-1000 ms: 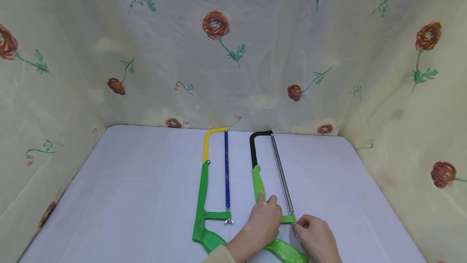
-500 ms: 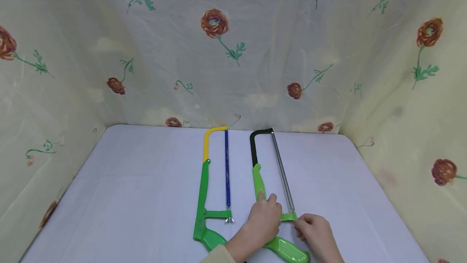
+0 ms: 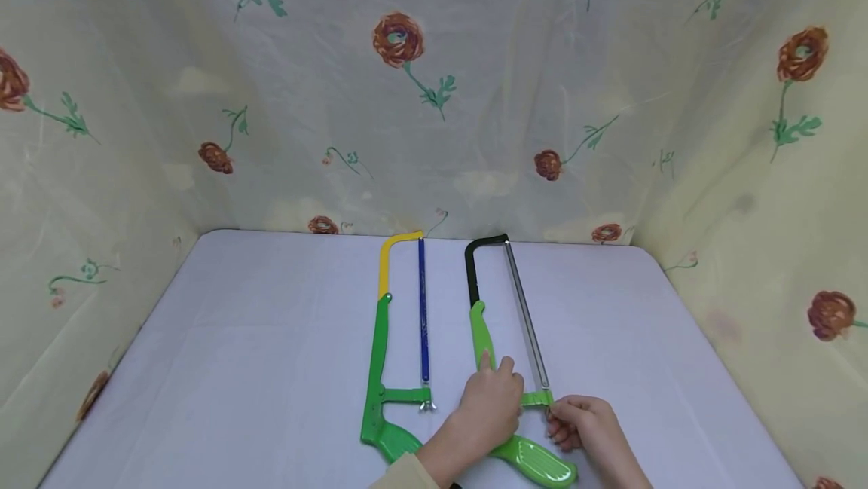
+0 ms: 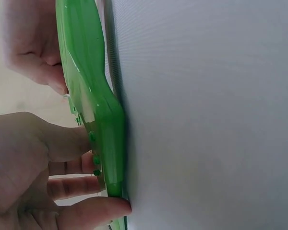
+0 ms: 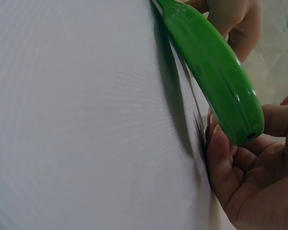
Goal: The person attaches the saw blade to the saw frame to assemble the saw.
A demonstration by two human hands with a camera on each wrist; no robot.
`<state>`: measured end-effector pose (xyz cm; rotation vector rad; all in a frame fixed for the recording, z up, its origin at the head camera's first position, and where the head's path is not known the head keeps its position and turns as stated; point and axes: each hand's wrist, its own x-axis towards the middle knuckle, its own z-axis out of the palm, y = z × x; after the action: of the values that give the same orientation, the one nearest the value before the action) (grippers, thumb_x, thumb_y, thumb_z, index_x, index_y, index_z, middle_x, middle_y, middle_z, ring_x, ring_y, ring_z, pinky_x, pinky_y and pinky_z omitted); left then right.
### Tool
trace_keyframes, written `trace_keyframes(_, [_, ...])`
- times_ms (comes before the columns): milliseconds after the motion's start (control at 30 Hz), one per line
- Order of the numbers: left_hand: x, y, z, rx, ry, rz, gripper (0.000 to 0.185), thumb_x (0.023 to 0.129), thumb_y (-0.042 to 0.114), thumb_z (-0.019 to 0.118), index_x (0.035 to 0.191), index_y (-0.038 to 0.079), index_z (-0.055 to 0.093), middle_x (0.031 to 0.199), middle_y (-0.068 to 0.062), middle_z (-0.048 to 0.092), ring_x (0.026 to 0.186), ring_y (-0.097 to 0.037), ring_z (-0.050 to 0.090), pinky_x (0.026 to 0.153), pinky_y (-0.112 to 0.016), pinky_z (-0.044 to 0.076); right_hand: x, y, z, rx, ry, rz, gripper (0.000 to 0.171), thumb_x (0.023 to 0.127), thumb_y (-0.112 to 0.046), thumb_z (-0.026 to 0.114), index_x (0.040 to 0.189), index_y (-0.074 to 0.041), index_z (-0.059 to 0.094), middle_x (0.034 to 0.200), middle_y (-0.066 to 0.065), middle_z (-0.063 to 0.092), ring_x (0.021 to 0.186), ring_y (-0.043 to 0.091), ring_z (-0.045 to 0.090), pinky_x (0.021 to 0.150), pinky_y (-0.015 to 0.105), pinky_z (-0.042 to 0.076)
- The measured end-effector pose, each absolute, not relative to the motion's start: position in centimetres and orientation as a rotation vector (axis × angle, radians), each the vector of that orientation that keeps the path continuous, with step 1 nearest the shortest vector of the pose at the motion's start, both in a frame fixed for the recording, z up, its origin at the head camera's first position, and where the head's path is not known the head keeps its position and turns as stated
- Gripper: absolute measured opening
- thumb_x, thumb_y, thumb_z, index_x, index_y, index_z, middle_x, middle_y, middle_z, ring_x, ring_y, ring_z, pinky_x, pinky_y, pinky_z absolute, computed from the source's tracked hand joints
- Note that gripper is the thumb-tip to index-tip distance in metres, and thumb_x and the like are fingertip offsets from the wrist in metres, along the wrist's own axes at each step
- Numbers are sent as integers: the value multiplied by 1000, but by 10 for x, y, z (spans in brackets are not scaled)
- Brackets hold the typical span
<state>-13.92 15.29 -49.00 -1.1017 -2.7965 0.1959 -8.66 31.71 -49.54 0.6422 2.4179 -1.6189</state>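
Two hacksaws lie side by side on a pale lavender tabletop, both pointing away from the person toward a cream cloth backdrop printed with red flowers.

The hacksaw with a green plastic handle, black front bow and bare silver blade is the one being worked on. It lies flat just to the right of the other saw, its grip nearest the person.

The left hand rests on top of this black-bowed saw where the green frame meets the handle, forefinger stretched forward along the green spine. In the left wrist view its fingers are curled against the edge of the green grip, so the hand is clasping the handle and holding it down on the tabletop.

The right hand sits just right of the black-bowed saw, at the near end of the silver blade, touching the green cross-piece there. Its fingertips are bunched together in a pinch at that spot; what exactly they pinch is too small to tell. The right wrist view shows the curled fingers close under the rounded butt of the green grip.

Left of the black-bowed saw, near but untouched, lies the hacksaw with a green handle, yellow front bow and blue blade.
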Motion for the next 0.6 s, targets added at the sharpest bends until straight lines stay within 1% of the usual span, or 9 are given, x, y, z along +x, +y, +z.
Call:
trace_keyframes(133, [-140,152,-490,-1104,-2784,216,41,89,55,66,112,22,70,114,4,67,117,-12,59,110,-39,48,-86,318,-494,605,2354,-1651,23,94,-12,55,93,8,67,68,4,64,59,13,58,53,25,53])
trace_keyframes(300, [-139,152,-489,-1086,-2802,199,41,89,54,66,113,22,69,116,4,66,119,-12,58,111,-38,47,-86,322,-492,497,2262,-1717,24,95,-13,54,94,9,66,70,3,65,59,11,58,54,24,52])
trace_keyframes(600, [-140,152,-490,-1061,-2826,163,40,88,54,67,111,22,70,116,3,65,119,-15,59,106,-36,51,-87,330,-495,438,2154,-1744,26,96,-16,52,94,5,67,73,0,67,63,11,63,54,23,50])
